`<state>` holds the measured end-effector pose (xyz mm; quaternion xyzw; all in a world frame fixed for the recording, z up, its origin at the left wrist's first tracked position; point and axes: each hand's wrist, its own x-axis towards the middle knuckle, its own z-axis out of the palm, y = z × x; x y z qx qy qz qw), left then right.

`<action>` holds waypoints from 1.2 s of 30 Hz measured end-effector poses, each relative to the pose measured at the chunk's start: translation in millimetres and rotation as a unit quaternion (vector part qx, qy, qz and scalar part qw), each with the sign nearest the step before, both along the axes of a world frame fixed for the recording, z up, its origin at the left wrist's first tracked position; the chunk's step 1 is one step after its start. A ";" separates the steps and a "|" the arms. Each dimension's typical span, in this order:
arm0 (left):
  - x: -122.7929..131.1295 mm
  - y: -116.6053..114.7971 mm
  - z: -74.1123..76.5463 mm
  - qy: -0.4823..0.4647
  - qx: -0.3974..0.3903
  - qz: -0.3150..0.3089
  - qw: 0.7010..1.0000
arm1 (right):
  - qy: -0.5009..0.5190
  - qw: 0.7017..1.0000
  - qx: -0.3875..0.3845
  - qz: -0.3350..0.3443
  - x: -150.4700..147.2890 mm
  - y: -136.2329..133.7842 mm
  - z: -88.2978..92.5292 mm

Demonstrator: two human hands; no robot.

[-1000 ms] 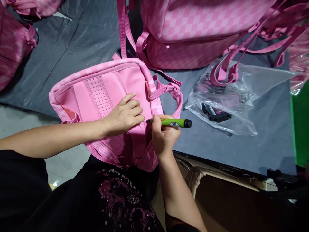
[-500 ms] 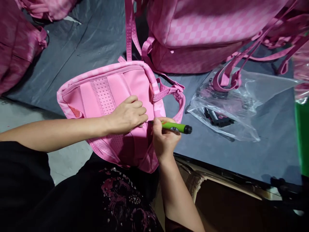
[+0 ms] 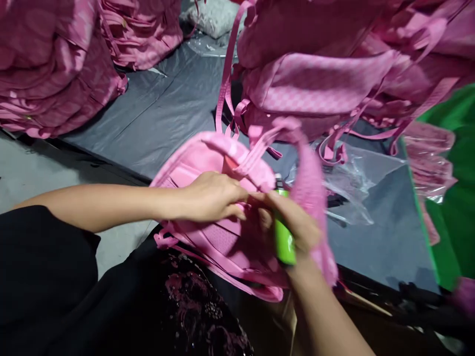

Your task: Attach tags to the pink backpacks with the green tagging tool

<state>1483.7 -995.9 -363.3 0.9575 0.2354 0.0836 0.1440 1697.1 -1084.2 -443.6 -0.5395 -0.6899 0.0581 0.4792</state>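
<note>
A pink backpack (image 3: 222,240) rests at the table's near edge against my front, tilted, with its straps loose around it. My left hand (image 3: 213,198) has its fingers curled onto the middle of the pack, pinching its fabric. Close beside it, my right hand (image 3: 302,222) keeps a green marker (image 3: 285,242) tucked along the palm, black end pointing up and away. The right fingertips meet the left ones at the fabric; what exactly they touch is blurred. A wide pink strap (image 3: 309,183) arcs up behind the right hand.
Several more pink backpacks (image 3: 315,84) stand along the back and at the far left (image 3: 55,74) of the grey-covered table (image 3: 148,109). A clear plastic bag (image 3: 349,183) lies to the right. Pink plastic-wrapped pieces (image 3: 426,158) lie on green cloth (image 3: 454,212).
The backpack has turned and shifted right, its straps swinging up. The marker has swung from pointing at the fabric to upright in my right hand. The view has moved too.
</note>
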 end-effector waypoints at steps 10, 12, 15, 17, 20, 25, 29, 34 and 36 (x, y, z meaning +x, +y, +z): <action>-38.3 54.9 -52.4 0.008 0.052 -0.038 0.998 | -0.141 0.981 0.129 0.025 -43.7 51.6 -44.2; -51.8 58.8 -52.4 0.018 0.057 -0.050 0.997 | -0.174 0.975 0.138 0.013 -50.9 61.9 -47.9; -80.7 65.5 -53.8 0.042 0.098 -0.063 0.992 | -0.189 0.967 0.172 0.014 -45.7 71.6 -58.8; -92.7 66.8 -53.4 0.038 0.114 -0.052 0.991 | -0.193 0.966 0.172 0.016 -40.5 72.9 -62.9; -82.0 65.7 -51.6 -0.024 0.108 0.027 0.994 | -0.188 0.969 0.160 0.022 -41.6 67.2 -59.7; -17.3 79.1 -57.4 -0.014 0.050 0.049 0.997 | -0.131 0.978 0.158 0.032 -58.9 42.4 -48.4; 8.3 93.7 -69.8 0.096 0.022 0.088 0.991 | -0.119 0.986 0.112 0.035 -61.2 27.4 -48.7; 1.5 88.9 -78.0 0.067 0.080 0.051 0.993 | -0.127 0.983 0.112 0.067 -51.6 31.3 -55.2; 1.1 85.3 -81.2 0.051 0.106 0.031 0.993 | -0.100 0.987 0.107 0.070 -50.3 33.8 -57.1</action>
